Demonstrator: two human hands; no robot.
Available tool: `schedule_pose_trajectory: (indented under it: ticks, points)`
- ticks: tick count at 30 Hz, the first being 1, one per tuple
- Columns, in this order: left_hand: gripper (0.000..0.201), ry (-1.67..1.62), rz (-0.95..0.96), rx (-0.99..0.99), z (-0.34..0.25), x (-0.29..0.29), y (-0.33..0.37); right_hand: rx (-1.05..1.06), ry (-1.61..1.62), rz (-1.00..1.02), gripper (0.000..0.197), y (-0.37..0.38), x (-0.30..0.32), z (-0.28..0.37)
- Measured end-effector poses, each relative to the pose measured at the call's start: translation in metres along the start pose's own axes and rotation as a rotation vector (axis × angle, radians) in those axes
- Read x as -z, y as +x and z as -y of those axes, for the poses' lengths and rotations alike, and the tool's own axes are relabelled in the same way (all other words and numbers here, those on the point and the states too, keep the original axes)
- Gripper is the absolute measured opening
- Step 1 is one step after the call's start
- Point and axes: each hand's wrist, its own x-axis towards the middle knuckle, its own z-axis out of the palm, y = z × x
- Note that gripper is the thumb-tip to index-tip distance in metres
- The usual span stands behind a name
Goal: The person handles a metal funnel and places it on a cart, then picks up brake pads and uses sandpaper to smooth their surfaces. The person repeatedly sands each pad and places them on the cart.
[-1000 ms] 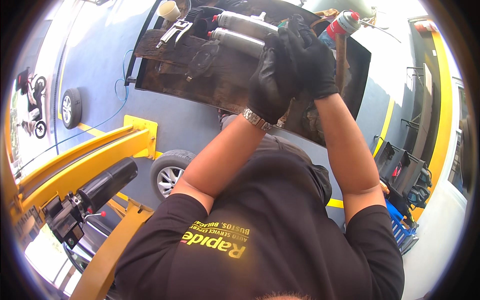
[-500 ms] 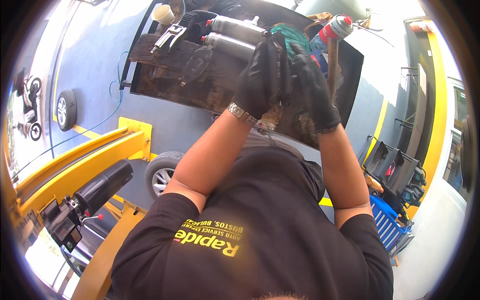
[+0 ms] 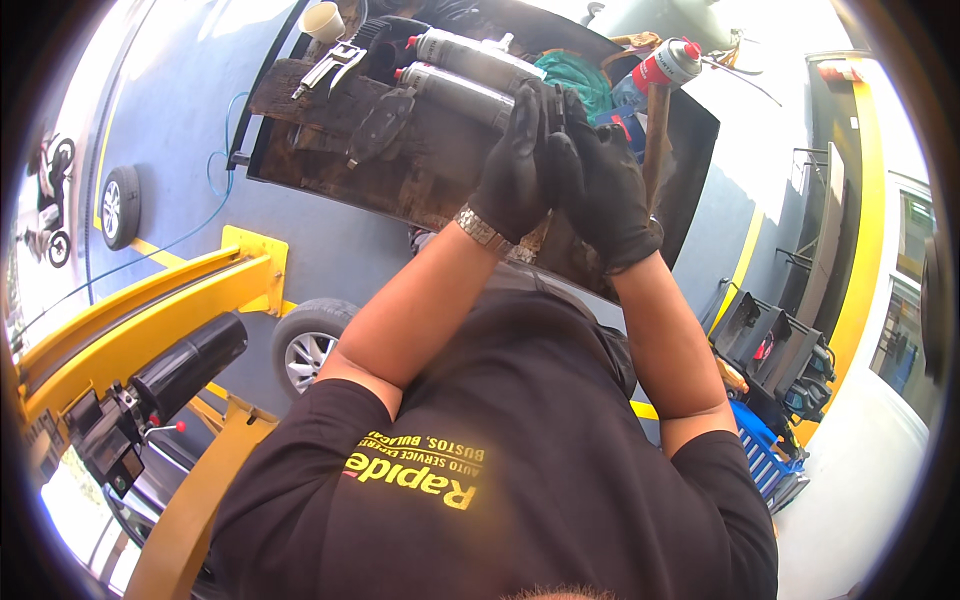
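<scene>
Both my hands wear black gloves and meet over the dark workbench (image 3: 310,185). A dark brake pad (image 3: 556,110) stands on edge between them, mostly hidden by my fingers. My left hand (image 3: 512,165) is closed on its left side, and my right hand (image 3: 605,195) presses around it from the right. Another brake pad (image 3: 383,125) lies on the bench to the left. Beyond my hands are two silver spray cans, an upper can (image 3: 475,55) and a lower can (image 3: 455,95). A crumpled green cloth (image 3: 575,85) sits just past my fingertips.
A blow gun (image 3: 330,68) and a paper cup (image 3: 322,20) stand at the bench's far left. On the right are a red-and-white spray can (image 3: 665,65) and a wooden handle (image 3: 656,140). A yellow lift arm (image 3: 150,310) and a wheel (image 3: 308,345) are lower left.
My right hand has moved left and closed against the brake pad, which my left hand was holding up alone. The view has shifted slightly.
</scene>
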Motion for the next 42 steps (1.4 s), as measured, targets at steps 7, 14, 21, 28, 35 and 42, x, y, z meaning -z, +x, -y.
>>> schedule_pose_trajectory:
  ticks: [7,14,21,28,35,42]
  points:
    - [0.043,-0.080,-0.005,-0.009,0.006,0.004,-0.006,0.121,-0.041,-0.033,0.070,0.008,-0.002,-0.004]
    - [0.046,-0.768,-0.073,0.177,0.037,-0.001,0.007,0.206,-0.049,-0.007,0.068,0.035,-0.003,-0.004]
    - [0.045,-0.774,-0.075,0.265,0.021,0.013,0.003,0.216,-0.092,0.081,0.065,0.030,0.005,0.003]
    - [0.046,0.921,-0.231,-0.606,0.025,0.028,0.014,0.265,-0.011,-0.037,0.065,0.021,0.000,0.030]
    - [0.047,0.826,-0.395,-0.636,0.045,0.023,0.025,0.075,0.320,-0.040,0.057,0.039,-0.015,0.023]
    - [0.043,0.623,-0.576,-0.635,0.057,0.014,0.032,-0.023,0.452,-0.017,0.049,0.033,-0.016,0.044]
